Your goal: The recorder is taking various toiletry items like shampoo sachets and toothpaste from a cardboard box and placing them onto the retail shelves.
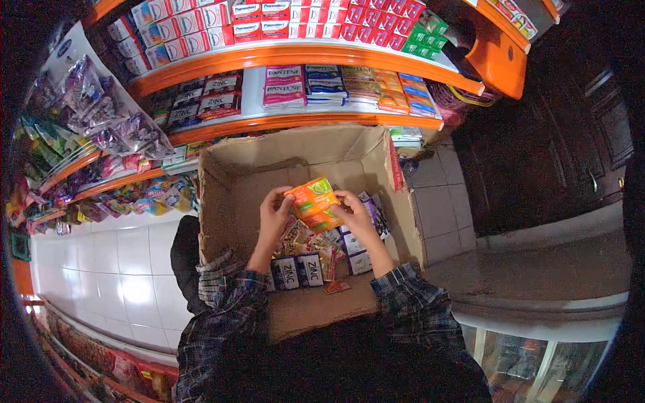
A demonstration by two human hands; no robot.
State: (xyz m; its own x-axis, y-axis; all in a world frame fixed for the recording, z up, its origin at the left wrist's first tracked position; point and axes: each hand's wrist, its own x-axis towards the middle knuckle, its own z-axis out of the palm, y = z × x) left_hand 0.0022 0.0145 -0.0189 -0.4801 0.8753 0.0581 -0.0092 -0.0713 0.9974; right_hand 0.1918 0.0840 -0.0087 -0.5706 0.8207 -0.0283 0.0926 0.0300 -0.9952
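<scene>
Both my hands hold an orange and green sachet pack (313, 202) above the inside of a cardboard box (297, 136). My left hand (274, 214) pinches its left edge, and my right hand (355, 216) grips the right edge with the thumb on its face. Below, in the box, lie dark blue and white Zinc sachets (297, 272), gold sachets (302, 241) in a loose heap and purple and white sachets (359, 262). A small orange sachet (336, 287) rests near the box's near side. My forearms hide part of the contents.
Orange-edged shelves (302, 54) stand beyond the box, with toothpaste cartons (262, 20) above and Pantene sachets (283, 85) below. Purple packets (108, 101) hang at the left. A dark wooden door (544, 151) is at the right. White floor tiles (106, 277) lie to the left.
</scene>
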